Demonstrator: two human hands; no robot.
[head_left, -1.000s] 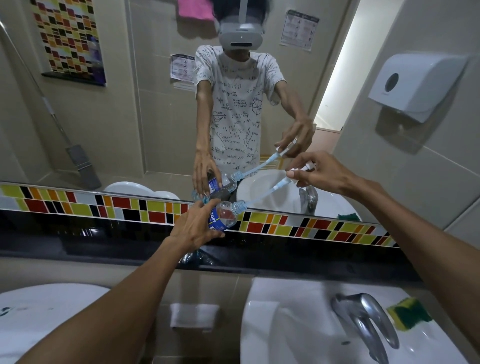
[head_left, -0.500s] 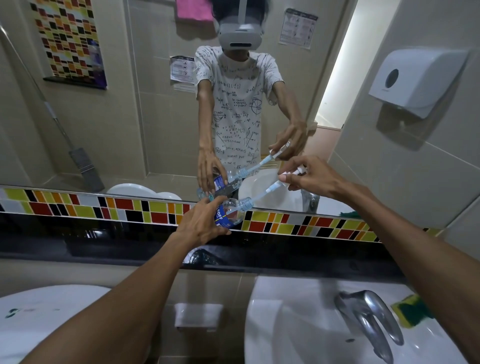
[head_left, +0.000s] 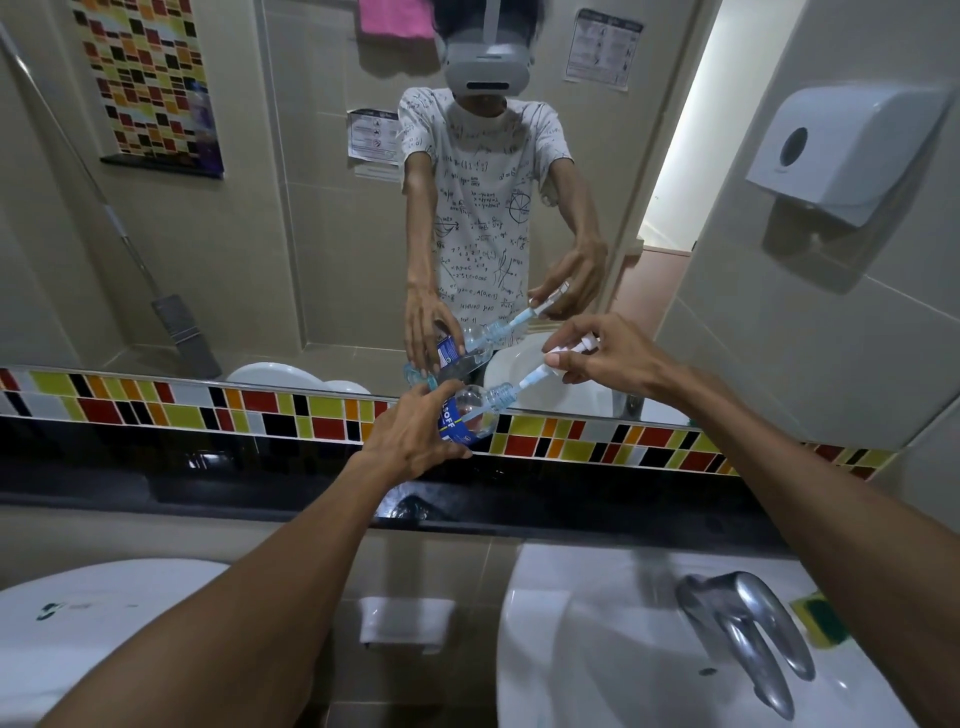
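Left grip (head_left: 410, 441) and right grip (head_left: 608, 358) reach forward, curled.

Dressed in a white short-sleeved T-shirt (head_left: 480, 218) printed all over with black maths formulas and diagrams, crowned with a pale grey headset (head_left: 487, 65) on a light strap (head_left: 493, 21) over the head, bare from the sleeve hems down to left hand (head_left: 410, 441) and right hand (head_left: 608, 358).
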